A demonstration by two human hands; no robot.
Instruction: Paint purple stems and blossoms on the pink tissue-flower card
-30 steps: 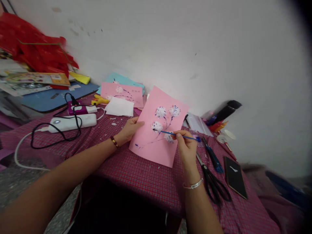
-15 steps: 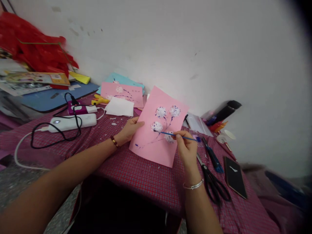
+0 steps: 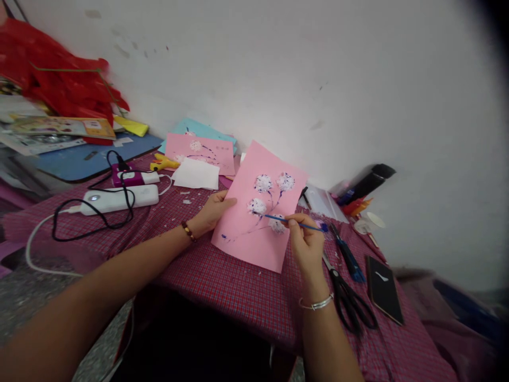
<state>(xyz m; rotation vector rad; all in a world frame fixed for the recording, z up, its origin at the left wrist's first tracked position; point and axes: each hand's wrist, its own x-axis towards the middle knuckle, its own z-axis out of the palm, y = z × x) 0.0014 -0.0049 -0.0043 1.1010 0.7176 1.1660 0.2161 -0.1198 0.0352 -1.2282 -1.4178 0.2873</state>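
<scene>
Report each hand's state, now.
Left hand: closed, gripping the rectangular pink painted paper sheet by its left edge.
Right hand: closed, holding the thin blue-handled paintbrush.

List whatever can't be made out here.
All in the head view:
Left hand: some fingers are hidden behind the painted pink sheet.
Paintbrush: its tip is too small to tell whether it touches the white flower head.
Rear pink card: partly covered by white paper; its dark marks too tiny to read.
Crumpled red plastic: cut off by the left edge.
</scene>
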